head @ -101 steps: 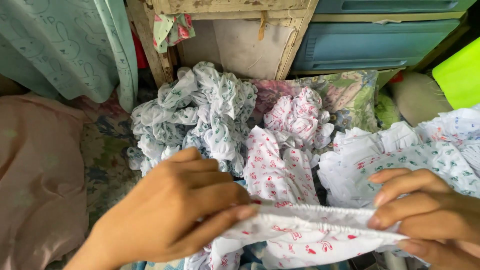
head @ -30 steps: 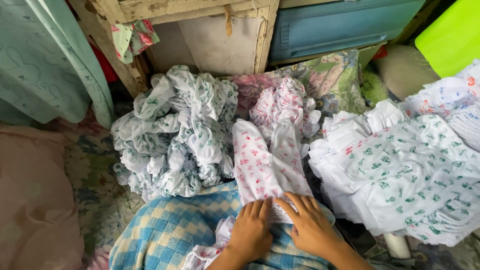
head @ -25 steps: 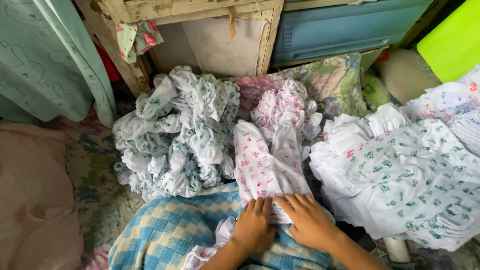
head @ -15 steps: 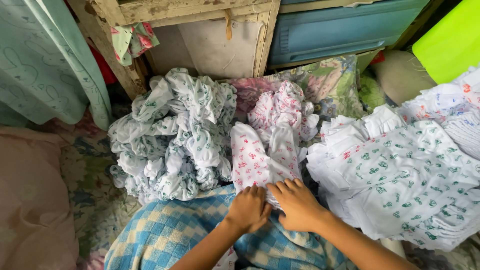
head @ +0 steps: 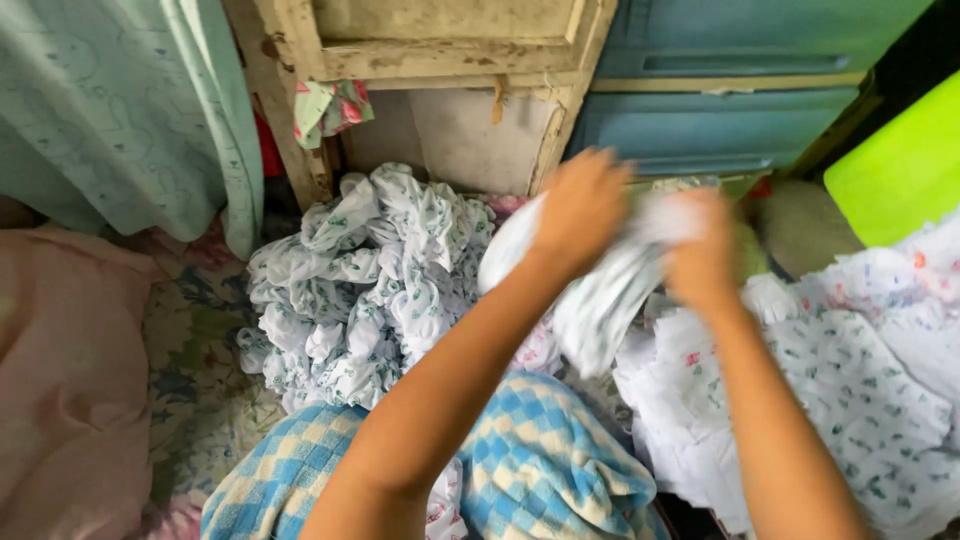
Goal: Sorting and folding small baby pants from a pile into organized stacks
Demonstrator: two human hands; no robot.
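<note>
Hands raised together, left hand (head: 583, 208) and right hand (head: 702, 250) both clutching crumpled white green-printed cloth (head: 606, 296), heap of matching white printed garments (head: 365, 285) at nine o'clock, blue-and-white checked fabric (head: 530, 465) at six o'clock.

worn wooden frame (head: 300, 110), blue cabinet (head: 720, 120), pale green curtain (head: 130, 110), perhaps floral flooring (head: 190, 350).

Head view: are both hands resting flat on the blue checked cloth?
No, the left hand and right hand are raised above the blue checked cloth, holding a white printed garment between them.
</note>
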